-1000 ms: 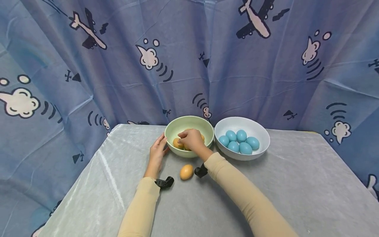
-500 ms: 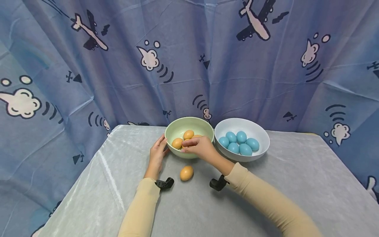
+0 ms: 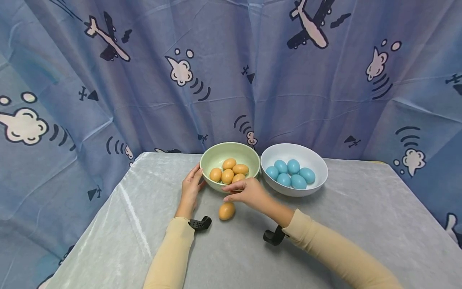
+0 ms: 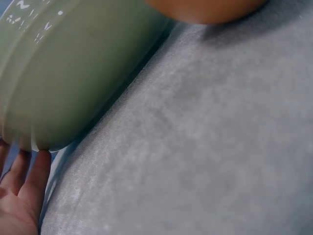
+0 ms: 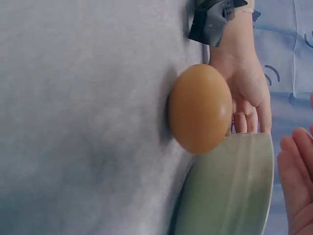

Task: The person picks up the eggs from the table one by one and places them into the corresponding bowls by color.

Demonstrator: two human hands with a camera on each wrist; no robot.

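My left hand (image 3: 190,188) rests against the left side of a light green bowl (image 3: 207,157), its fingertips touching the wall, as the left wrist view (image 4: 22,191) also shows. In the bowl lie several brown eggs (image 3: 227,176). One more brown egg (image 3: 226,211) sits on the table in front of the bowl; the right wrist view has this egg (image 5: 200,109) large and close. Just above and to the right of it hovers my right hand (image 3: 249,193), thumb and fingers apart, holding nothing. At the right wrist view's edge, part of the right hand (image 5: 298,176) is visible, apart from the egg.
A white bowl (image 3: 319,164) stands right beside the green one, with several blue eggs (image 3: 298,182) inside. A grey cloth (image 3: 119,224) covers the table. Behind it hangs a blue curtain (image 3: 223,100) printed with planes. Both wrists wear black cameras (image 3: 275,236).
My right hand has come out of the green bowl and moved down toward the front, over the lone egg, uncovering the eggs in the bowl. The left hand stays at the bowl's side.
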